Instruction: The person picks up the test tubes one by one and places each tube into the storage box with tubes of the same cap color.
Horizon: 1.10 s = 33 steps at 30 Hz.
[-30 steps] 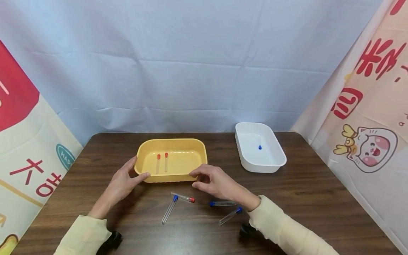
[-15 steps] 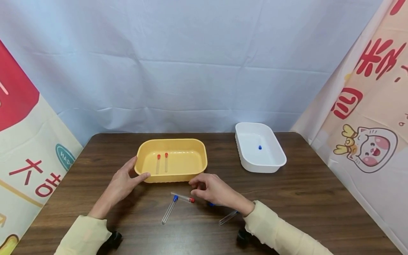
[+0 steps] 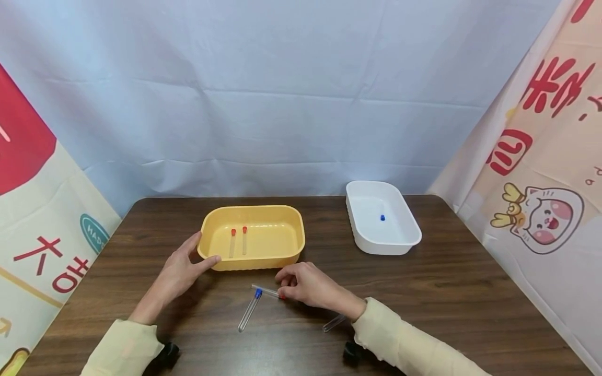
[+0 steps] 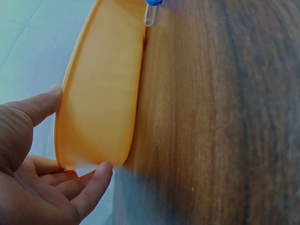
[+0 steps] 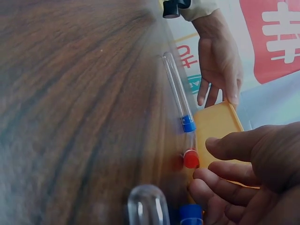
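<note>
Lowered, with right grip (image 3: 305,284) part-open and holding nothing, from the yellow tray (image 3: 277,242) to the red-capped tube (image 3: 268,291) at frame lower centre, bringing it within reach, with left grip (image 3: 181,267) spread against the tray's left end.

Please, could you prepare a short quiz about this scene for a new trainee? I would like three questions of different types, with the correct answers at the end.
1. Count: how many red-capped tubes lie inside the yellow tray?
2. True or false: the left hand is touching the white tray.
3. Fill in the missing colour: in the head view, the right hand partly hides a ____ cap.

Key:
1. Two.
2. False; the left hand is touching the yellow tray.
3. Red.
</note>
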Tool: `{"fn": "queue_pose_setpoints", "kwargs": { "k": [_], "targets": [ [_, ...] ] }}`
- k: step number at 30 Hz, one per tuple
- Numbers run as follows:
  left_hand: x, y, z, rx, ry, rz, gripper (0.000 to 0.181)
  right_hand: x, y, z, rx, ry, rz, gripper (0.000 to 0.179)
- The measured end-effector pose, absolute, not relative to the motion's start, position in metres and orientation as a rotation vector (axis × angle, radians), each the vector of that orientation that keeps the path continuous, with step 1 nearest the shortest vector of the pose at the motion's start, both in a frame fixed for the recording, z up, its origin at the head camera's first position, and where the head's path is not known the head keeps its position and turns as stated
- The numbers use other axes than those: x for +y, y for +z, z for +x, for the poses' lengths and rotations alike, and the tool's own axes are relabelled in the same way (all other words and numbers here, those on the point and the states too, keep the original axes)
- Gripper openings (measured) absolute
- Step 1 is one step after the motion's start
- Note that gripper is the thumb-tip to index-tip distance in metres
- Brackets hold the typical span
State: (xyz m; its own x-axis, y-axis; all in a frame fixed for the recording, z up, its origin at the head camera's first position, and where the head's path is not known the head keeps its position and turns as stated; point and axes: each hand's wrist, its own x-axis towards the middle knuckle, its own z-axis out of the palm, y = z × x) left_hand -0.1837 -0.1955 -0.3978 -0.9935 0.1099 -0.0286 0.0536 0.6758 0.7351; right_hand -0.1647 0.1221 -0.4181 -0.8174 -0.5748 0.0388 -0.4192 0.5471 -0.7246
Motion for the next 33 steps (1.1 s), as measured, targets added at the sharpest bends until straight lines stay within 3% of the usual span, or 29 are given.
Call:
{"fn": "queue_pose_setpoints", "kwargs": {
  "k": [33],
  "targets": [
    [-0.196,-0.396,-0.182,2.810,1.200,0.136,0.099,0.113,-0.416,-0.150,2.636,-1.017,-0.710,0.016]
  ]
}}
